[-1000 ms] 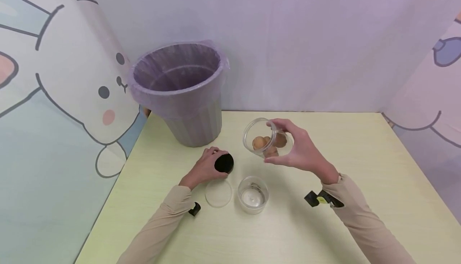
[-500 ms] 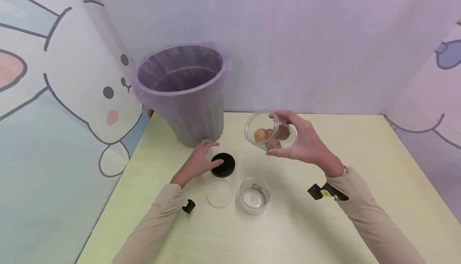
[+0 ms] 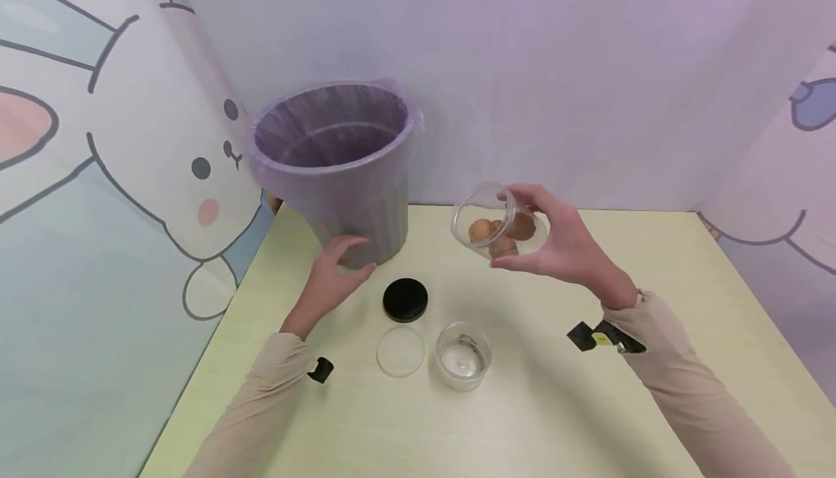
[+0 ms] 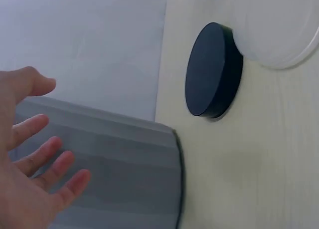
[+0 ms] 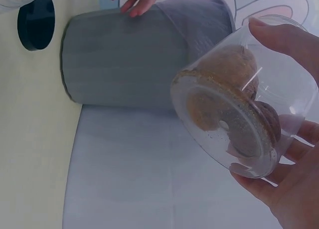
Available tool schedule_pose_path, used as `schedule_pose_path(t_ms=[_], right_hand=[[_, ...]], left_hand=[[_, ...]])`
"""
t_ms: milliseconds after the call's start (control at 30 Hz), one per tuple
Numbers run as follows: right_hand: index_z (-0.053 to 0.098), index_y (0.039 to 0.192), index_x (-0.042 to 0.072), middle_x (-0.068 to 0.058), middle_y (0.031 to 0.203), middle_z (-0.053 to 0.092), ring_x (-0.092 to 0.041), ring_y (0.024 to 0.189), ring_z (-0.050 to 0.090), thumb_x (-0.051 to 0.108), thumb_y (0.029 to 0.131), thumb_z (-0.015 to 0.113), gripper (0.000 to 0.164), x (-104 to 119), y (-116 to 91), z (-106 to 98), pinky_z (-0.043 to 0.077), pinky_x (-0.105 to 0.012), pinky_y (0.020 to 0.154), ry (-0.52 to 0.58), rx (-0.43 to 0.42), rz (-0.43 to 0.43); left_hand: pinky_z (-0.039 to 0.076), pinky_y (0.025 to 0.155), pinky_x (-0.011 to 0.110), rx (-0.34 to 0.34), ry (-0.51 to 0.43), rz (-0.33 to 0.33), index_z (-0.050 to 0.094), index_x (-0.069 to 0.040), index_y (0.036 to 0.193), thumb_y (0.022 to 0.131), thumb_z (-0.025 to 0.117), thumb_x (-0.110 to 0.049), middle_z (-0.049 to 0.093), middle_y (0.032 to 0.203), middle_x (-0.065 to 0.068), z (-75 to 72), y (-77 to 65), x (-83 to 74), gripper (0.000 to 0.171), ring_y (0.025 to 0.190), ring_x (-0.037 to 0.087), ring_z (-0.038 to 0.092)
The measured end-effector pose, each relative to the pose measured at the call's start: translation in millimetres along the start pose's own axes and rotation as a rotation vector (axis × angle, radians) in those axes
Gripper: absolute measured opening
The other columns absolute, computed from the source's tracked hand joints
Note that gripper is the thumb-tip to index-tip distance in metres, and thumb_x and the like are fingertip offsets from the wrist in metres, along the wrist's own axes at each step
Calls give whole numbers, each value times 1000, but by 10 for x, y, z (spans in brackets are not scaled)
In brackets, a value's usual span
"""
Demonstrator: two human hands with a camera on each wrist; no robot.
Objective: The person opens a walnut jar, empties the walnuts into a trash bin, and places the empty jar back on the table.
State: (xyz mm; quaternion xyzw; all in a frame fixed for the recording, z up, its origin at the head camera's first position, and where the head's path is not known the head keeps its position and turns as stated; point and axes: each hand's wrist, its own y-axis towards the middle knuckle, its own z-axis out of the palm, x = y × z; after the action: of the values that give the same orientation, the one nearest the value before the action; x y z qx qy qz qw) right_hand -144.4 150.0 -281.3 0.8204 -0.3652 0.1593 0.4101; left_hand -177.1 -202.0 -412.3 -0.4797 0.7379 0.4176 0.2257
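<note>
My right hand [image 3: 564, 249] grips a clear plastic jar [image 5: 294, 84], tilted with its open mouth toward the left and held above the table. Several brown, round pieces that look like walnuts or cookies [image 5: 229, 69] lie inside it. My left hand [image 3: 326, 278] hovers in front of the trash can, fingers spread and holding nothing. To its right a black lid [image 3: 406, 299] lies flat on the table. A clear flat lid [image 3: 400, 352] is just nearer to me, and beside that stands a clear round tub [image 3: 462, 362] with its top uncovered.
A grey trash can [image 3: 353, 202] with a purple-tinted liner bag over its rim stands at the back left of the pale table [image 3: 588, 391]. A plain curtain [image 3: 555, 79] hangs behind, and a rabbit-printed panel [image 3: 150, 137] rises along the left.
My left hand has let go of the black lid, leaving it on the table, and moved away to the left. My right hand has raised the jar slightly.
</note>
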Motion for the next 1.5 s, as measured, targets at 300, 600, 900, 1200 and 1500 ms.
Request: schedule_pose_path(t_ms=[300, 600, 900, 1200, 1500], right_hand=[[52, 122, -3, -13, 115, 62, -14, 101, 54, 2, 49, 92, 84, 23, 73, -58, 41, -32, 86, -23, -2, -17], [53, 121, -3, -12, 113, 62, -14, 98, 53, 2, 48, 92, 83, 48, 155, -102, 40, -30, 84, -35, -8, -55], [54, 126, 8, 2, 116, 62, -11, 100, 53, 17, 48, 95, 89, -252, 254, -122, 40, -27, 86, -53, -3, -85], [53, 127, 7, 1, 117, 61, -10, 100, 54, 19, 51, 94, 88, -212, 389, -186, 42, -34, 87, -53, 24, -99], [53, 126, 4, -5, 117, 61, -15, 99, 53, 12, 50, 94, 86, -129, 488, -278, 40, -40, 87, -65, 34, -100]], left_hand=[[48, 82, 51, -67, -36, 46, 62, -4, 118, 81, 74, -11, 57, 119, 9, -137, -3, -96, 40, 109, 33, 52], [50, 80, 47, -134, -10, 104, 63, -2, 115, 80, 74, -6, 59, 118, 7, -308, 6, -191, 36, 108, 30, 54], [51, 79, 38, -237, 40, 190, 62, 7, 110, 78, 70, 6, 62, 111, 18, -579, 46, -611, 33, 101, 15, 55], [48, 81, 21, -361, 7, 260, 60, 14, 107, 75, 66, 15, 61, 106, 26, -826, 143, -700, 32, 100, 6, 55], [47, 84, 22, -434, -23, 295, 59, 14, 109, 76, 66, 13, 57, 111, 27, -997, 287, -725, 34, 101, 13, 55]])
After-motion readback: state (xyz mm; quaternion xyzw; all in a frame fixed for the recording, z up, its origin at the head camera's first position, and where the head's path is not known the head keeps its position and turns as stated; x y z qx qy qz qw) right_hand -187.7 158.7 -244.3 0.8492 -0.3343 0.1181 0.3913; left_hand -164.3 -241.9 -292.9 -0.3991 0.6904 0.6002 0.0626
